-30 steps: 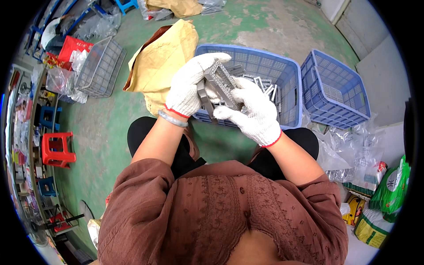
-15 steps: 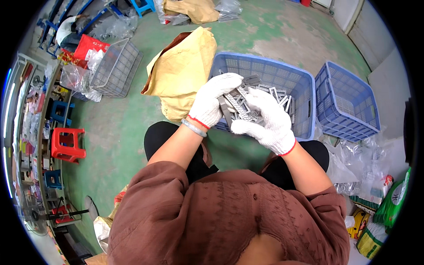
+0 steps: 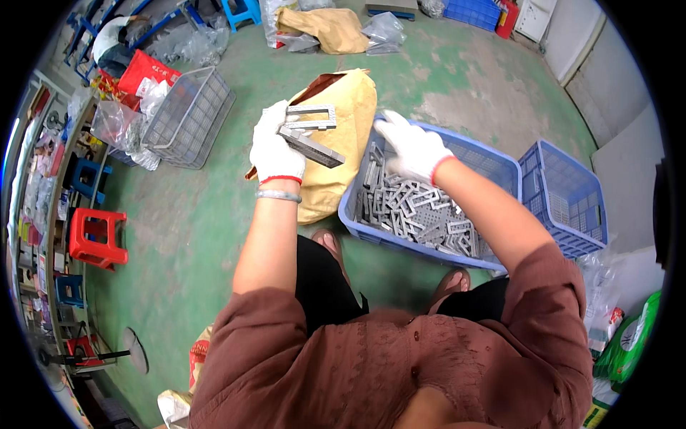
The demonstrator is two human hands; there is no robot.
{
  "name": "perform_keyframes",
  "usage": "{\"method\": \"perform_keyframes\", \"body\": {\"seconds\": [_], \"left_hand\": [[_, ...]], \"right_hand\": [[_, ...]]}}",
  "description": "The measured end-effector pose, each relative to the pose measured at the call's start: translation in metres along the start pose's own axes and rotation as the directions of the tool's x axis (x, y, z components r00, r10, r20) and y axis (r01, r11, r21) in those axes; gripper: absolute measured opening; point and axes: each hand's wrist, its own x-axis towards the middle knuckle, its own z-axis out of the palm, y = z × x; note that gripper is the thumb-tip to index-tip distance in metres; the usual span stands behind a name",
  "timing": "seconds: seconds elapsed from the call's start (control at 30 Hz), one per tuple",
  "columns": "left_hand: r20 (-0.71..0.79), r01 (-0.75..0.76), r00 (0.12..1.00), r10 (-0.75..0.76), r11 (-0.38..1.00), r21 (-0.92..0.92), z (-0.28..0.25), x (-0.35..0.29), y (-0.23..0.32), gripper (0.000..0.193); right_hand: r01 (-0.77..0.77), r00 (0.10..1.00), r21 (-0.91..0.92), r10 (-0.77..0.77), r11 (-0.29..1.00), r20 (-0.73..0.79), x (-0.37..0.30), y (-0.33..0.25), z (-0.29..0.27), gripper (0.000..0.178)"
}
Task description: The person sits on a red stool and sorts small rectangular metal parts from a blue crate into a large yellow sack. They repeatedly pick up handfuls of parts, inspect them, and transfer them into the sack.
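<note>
My left hand (image 3: pixel 276 143), in a white knitted glove, is raised over the yellow woven sack (image 3: pixel 343 136) and closed on grey plastic frames. One piece is an open rectangular frame (image 3: pixel 325 113); below it a darker bar-like piece (image 3: pixel 314 147) slants down to the right. My right hand (image 3: pixel 414 150), gloved alike, hovers over the left part of the blue plastic basket (image 3: pixel 509 166). Its fingers are stretched apart toward the sack, and nothing shows in them. Beneath it, many loose grey plastic frames (image 3: pixel 407 207) lie heaped in the basket.
A second blue basket (image 3: pixel 564 193) stands right of the first. Left are a grey crate (image 3: pixel 193 118), a red stool (image 3: pixel 98 238) and crowded shelves (image 3: pixel 53 179). Another sack (image 3: pixel 329 30) lies at the far side. A person (image 3: pixel 113 44) bends over at the far left.
Both hands were together over the basket. My left hand has moved left with the grey frames to above the sack; my right hand has come away from them. The view has shifted.
</note>
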Motion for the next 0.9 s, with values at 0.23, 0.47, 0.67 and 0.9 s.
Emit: {"method": "perform_keyframes", "body": {"seconds": [0.23, 0.47, 0.67, 0.9], "left_hand": [[0.020, -0.143, 0.990, 0.142, 0.989, 0.048, 0.006, 0.042, 0.022, 0.016], [0.081, -0.357, 0.934, 0.348, 0.910, 0.210, 0.045, 0.078, 0.021, 0.022], [0.521, -0.528, 0.848, 0.099, 0.251, 0.811, 0.050, 0.097, -0.018, 0.036], [0.393, -0.576, 0.812, -0.432, -0.478, 0.663, -0.017, 0.104, -0.024, 0.034]], "right_hand": [[0.076, 0.993, -0.021, -0.077, 0.997, -0.088, 0.153, -0.031, 0.007, 0.083], [0.182, 0.931, -0.302, -0.066, 0.936, 0.359, 0.143, -0.035, 0.048, 0.032], [0.238, 0.945, -0.285, -0.153, 0.928, 0.290, 0.092, -0.029, 0.046, 0.028], [0.151, 0.965, -0.076, -0.131, 0.986, 0.226, 0.082, -0.015, 0.049, 0.031]]}}
